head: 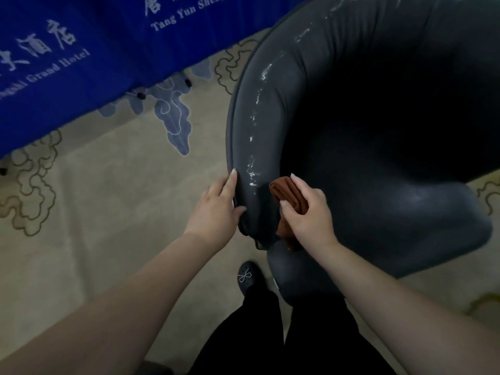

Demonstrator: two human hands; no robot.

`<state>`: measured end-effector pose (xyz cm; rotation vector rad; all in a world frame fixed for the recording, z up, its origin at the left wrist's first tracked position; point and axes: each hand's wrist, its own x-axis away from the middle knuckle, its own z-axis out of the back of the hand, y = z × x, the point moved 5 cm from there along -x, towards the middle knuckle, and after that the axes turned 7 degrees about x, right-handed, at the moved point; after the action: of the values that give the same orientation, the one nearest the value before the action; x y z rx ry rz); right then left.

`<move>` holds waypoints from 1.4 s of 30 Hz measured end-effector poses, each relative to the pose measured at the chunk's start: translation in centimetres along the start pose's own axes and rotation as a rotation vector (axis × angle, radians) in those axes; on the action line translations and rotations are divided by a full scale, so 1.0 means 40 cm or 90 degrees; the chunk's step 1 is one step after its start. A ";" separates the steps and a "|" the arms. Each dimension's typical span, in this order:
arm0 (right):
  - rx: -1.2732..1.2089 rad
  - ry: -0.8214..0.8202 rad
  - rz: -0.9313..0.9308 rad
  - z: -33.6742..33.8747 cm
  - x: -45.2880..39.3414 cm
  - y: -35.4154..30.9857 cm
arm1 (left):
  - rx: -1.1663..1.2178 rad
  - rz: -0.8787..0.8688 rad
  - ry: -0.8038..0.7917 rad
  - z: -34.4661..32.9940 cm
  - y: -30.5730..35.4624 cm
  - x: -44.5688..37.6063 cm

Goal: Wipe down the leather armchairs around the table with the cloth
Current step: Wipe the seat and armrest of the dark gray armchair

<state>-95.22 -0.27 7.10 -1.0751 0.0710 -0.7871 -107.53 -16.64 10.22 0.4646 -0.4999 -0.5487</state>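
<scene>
Head view: the person is standing at the back edge of a dark grey armchair and looking straight down on it. The left hand is resting on the outer side of the curved backrest rim, fingers fairly straight and laid flat on the leather, thumb hooking round the lower edge, more bracing than grabbing. The right hand is curling its fingers over a folded brown cloth and pressing it onto the inner side of the same rim, so the two hands are sitting close together with just the rim between them.

A trail of white streaks is running along the top of the rim away from the hands, looks like cleaner or wear, can't tell which. The blue-skirted worktop is standing off to the upper left on a patterned carpet.

Handling-wise, the cloth is looking soft and floppy, so keeping it bunched under the palm is probably the way to go. The leather is looking smooth and likely a bit slick, with padding that should give under pressure. The chair seems bulky, so steadying it by the rim makes sense.
</scene>
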 end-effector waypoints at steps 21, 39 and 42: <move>-0.012 0.089 0.059 -0.151 0.065 -0.017 | 0.202 0.041 0.015 0.004 -0.017 -0.041; -0.027 0.260 -0.022 -0.165 0.102 -0.088 | 0.147 -0.020 -0.056 0.102 -0.022 -0.204; -0.008 0.284 -0.017 -0.160 0.043 -0.123 | 0.108 -0.048 -0.091 0.114 -0.024 -0.219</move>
<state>-99.28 -7.36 8.43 -0.8974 0.4408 -1.0406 -116.92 -13.46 10.48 0.6112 -0.6708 -0.6180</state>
